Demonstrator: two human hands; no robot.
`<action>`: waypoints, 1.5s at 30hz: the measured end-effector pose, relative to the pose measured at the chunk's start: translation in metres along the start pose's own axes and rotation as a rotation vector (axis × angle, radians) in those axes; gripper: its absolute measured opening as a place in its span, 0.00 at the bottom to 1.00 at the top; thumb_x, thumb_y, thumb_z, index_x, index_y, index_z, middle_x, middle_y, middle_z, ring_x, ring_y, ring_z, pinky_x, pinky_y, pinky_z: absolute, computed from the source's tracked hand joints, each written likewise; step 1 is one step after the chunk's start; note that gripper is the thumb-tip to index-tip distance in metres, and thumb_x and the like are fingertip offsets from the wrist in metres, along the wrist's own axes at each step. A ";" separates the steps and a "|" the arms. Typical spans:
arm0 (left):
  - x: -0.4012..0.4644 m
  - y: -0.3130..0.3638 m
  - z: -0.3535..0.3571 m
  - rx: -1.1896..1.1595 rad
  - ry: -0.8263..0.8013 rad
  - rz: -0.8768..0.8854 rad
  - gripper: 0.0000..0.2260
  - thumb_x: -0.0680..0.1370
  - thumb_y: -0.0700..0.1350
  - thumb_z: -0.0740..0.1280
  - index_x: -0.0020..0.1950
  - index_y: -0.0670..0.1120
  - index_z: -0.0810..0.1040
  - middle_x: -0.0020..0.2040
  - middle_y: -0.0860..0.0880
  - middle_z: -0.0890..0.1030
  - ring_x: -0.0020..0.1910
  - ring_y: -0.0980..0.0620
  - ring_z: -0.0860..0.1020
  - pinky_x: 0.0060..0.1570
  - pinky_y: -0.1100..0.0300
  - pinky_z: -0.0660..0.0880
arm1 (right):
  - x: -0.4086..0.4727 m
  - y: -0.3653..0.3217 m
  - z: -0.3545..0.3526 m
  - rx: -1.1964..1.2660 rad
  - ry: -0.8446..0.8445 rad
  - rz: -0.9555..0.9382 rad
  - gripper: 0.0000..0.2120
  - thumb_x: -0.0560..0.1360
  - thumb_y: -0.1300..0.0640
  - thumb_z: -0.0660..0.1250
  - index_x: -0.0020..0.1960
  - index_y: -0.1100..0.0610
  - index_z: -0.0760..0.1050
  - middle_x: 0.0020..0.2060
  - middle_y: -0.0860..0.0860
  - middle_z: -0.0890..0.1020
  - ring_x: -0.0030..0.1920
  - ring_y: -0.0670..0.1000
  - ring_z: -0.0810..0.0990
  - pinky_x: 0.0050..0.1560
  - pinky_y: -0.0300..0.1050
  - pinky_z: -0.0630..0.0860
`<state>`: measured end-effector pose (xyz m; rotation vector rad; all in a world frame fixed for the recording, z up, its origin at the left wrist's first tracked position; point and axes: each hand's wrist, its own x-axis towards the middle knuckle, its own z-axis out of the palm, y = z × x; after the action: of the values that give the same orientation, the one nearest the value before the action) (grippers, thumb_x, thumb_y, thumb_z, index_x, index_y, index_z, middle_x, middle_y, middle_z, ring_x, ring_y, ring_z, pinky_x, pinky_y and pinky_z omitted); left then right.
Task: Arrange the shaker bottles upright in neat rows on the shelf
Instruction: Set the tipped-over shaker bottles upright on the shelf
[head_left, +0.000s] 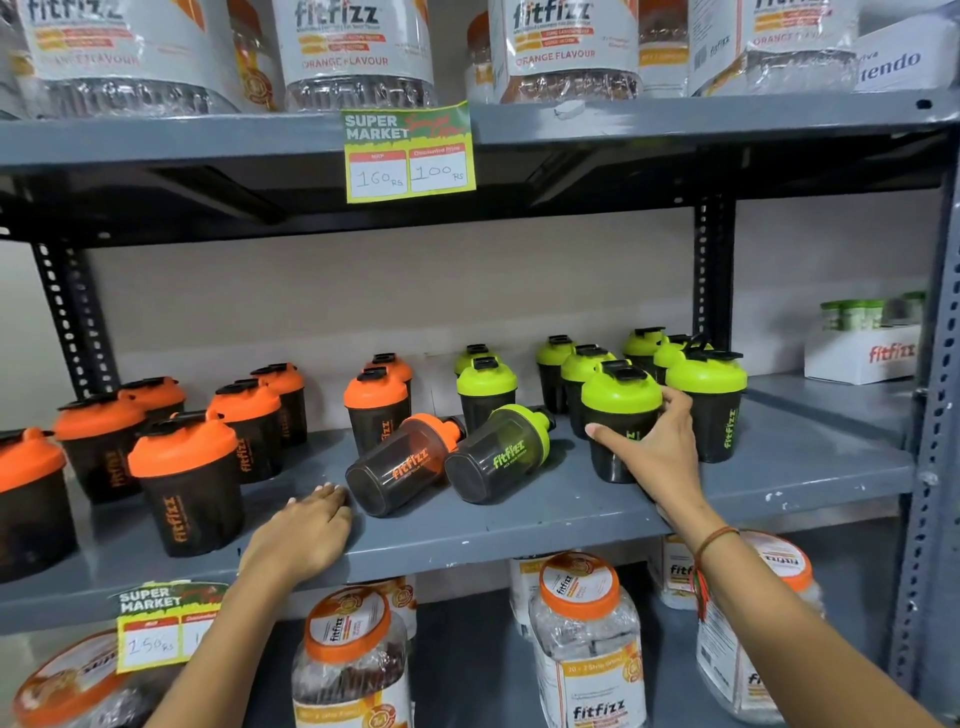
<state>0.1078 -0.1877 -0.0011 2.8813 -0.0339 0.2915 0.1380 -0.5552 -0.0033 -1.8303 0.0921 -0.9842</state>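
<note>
On the grey middle shelf (519, 525) stand dark shaker bottles: several with orange lids on the left, several with green lids on the right. Two lie on their sides mid-shelf: an orange-lidded shaker (402, 465) and, touching it on the right, a green-lidded shaker (501, 452). My right hand (657, 449) is wrapped around the body of an upright green-lidded shaker (618, 402) in the front row. My left hand (306, 530) lies flat on the shelf's front edge, fingers together, just left of the fallen orange shaker, holding nothing.
An upper shelf edge (675, 122) with a price tag (409, 153) hangs above, carrying large jars. More jars (584, 634) sit on the shelf below. A white fitfizz box (862, 353) stands at the far right. Perforated metal uprights (714, 270) frame the shelf.
</note>
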 end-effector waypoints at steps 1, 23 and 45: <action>0.000 0.000 0.000 0.001 0.001 0.001 0.22 0.83 0.48 0.48 0.77 0.48 0.59 0.79 0.47 0.57 0.77 0.47 0.58 0.75 0.51 0.51 | -0.002 -0.001 -0.001 -0.003 0.001 0.007 0.46 0.62 0.48 0.83 0.71 0.58 0.62 0.67 0.56 0.71 0.68 0.57 0.71 0.63 0.52 0.71; -0.001 -0.002 -0.001 0.002 0.013 0.022 0.20 0.82 0.47 0.49 0.73 0.45 0.66 0.75 0.45 0.66 0.73 0.46 0.65 0.73 0.51 0.56 | 0.003 -0.072 0.062 -0.983 -0.647 -1.210 0.38 0.64 0.61 0.74 0.72 0.51 0.67 0.61 0.52 0.77 0.65 0.56 0.74 0.76 0.55 0.60; -0.005 0.001 -0.001 -0.029 0.039 -0.013 0.19 0.82 0.49 0.50 0.69 0.46 0.70 0.73 0.46 0.69 0.70 0.44 0.68 0.68 0.50 0.63 | -0.022 -0.111 0.047 -1.229 -0.358 -1.697 0.37 0.69 0.61 0.71 0.76 0.59 0.64 0.74 0.61 0.69 0.77 0.62 0.63 0.76 0.59 0.55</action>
<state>0.1024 -0.1888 -0.0008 2.8450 -0.0121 0.3421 0.1151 -0.4560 0.0653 -3.1299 -1.6686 -1.8498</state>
